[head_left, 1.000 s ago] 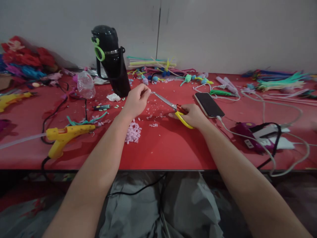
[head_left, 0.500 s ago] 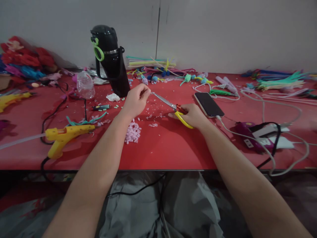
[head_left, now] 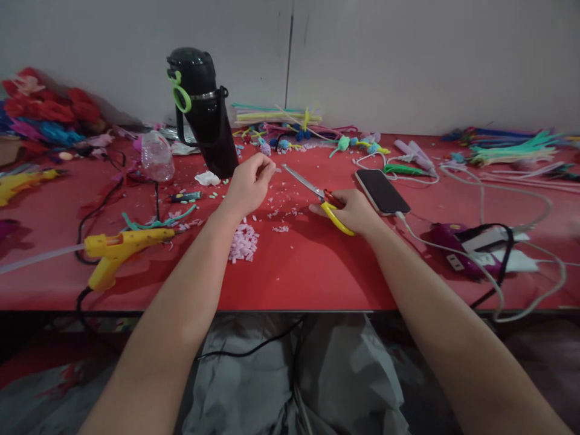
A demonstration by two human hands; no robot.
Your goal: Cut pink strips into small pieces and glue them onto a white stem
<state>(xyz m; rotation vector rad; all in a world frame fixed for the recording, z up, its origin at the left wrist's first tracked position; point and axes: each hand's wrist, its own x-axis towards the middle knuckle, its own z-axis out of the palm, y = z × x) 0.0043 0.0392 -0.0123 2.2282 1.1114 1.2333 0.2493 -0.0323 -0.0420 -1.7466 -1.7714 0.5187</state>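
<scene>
My right hand (head_left: 347, 208) grips yellow-and-red-handled scissors (head_left: 308, 184), whose blades look closed and point up and left. Across from their tip, my left hand (head_left: 254, 180) is closed in a pinch, with a tiny pale lilac piece (head_left: 278, 170) poking out at the fingertips. A small gap lies between that piece and the blade tip. Below my left wrist is a pile of cut lilac pieces (head_left: 243, 243), partly hidden by my forearm. Finer lilac crumbs (head_left: 281, 229) are scattered on the red tabletop (head_left: 290, 272) under the scissors.
A black bottle (head_left: 217, 133) stands behind my left hand. A yellow glue gun (head_left: 118, 248) lies at left. To the right are a phone (head_left: 383, 191) on a white cable and a purple power strip (head_left: 462, 251). Pipe cleaners (head_left: 276, 116) line the back.
The scissors' tip has drawn slightly right, away from my left fingertips, and the lilac piece there now shows more clearly. My left hand has hardly moved.
</scene>
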